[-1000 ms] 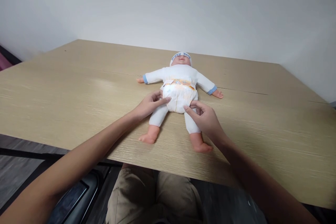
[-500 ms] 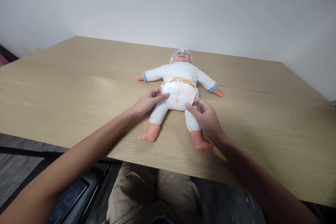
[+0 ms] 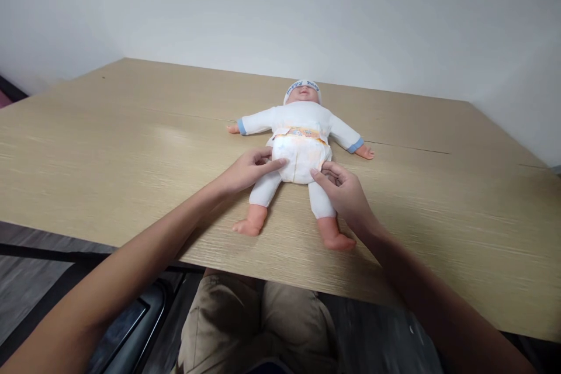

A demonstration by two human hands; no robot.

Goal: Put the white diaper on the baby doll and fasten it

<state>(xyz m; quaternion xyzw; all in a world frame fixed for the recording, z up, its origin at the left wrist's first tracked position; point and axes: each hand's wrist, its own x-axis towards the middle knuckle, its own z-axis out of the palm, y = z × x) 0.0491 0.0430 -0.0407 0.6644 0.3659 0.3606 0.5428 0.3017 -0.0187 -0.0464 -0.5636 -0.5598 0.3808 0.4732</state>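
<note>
A baby doll (image 3: 302,115) in a white suit with blue cuffs and a lettered cap lies on its back, arms spread and feet toward me. Around its hips is a white diaper (image 3: 300,159) with an orange patterned waistband. My left hand (image 3: 250,170) pinches the diaper's edge at the leg on the left, thumb on top and fingers partly hidden beneath. At the opposite leg opening, my right hand (image 3: 344,190) grips the other edge between thumb and curled fingers.
The doll rests on a wide wooden table (image 3: 131,146) with a thin seam across it. Behind stands a pale wall (image 3: 280,11). Below the front edge are my legs in beige trousers (image 3: 223,321) and a dark object with a glossy panel (image 3: 127,327) on the left.
My left thumb has slid slightly to the right over the diaper's edge. My right hand has barely shifted, and the doll lies in the same place.
</note>
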